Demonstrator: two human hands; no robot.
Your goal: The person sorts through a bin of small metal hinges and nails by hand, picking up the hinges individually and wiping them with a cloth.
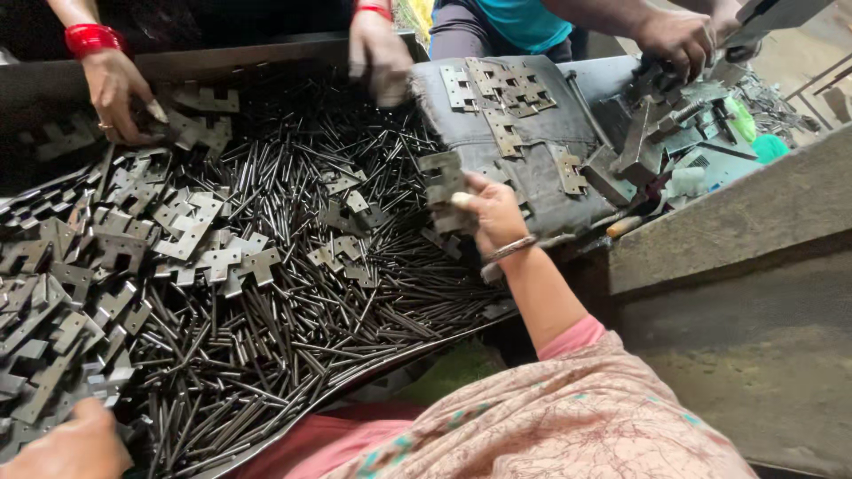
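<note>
Hinge plate (441,176): flat grey metal leaf with notched edges, pinched at the near edge of the grey cloth, above the pile of pins.
Right hand (493,215): clasped round the hinge plate, thumb on top, fingers curled beneath; metal bangle at the wrist, pink patterned sleeve behind.
Left hand (73,444): at the lower left corner, resting on the heap of plates; only the back visible, so grip cannot be told.
Grey cloth (532,168): frayed pad spread at upper centre, bearing several loose hinge leaves (506,89) laid flat.
Pins (302,328): a thick litter of thin dark metal rods, crossing every way, filling the middle of the tray.
Plate heap (80,293): many more notched leaves piled along the left side, with smaller clusters scattered over the pins.
Tray edge (373,368): dark curved rim running along the near side, just above the lap.
Other hands, far side: one with red bangles (120,93) touching plates at upper left; another (380,60) lowered, blurred, at the cloth's top left corner.
Third person's hand (679,40): upper right, closed over metal pieces above a stack of tools and parts.
Green object (769,147): small, plastic-looking, lying at the right among the clutter.
Concrete ledge (754,213): sloping grey slab to the right.
</note>
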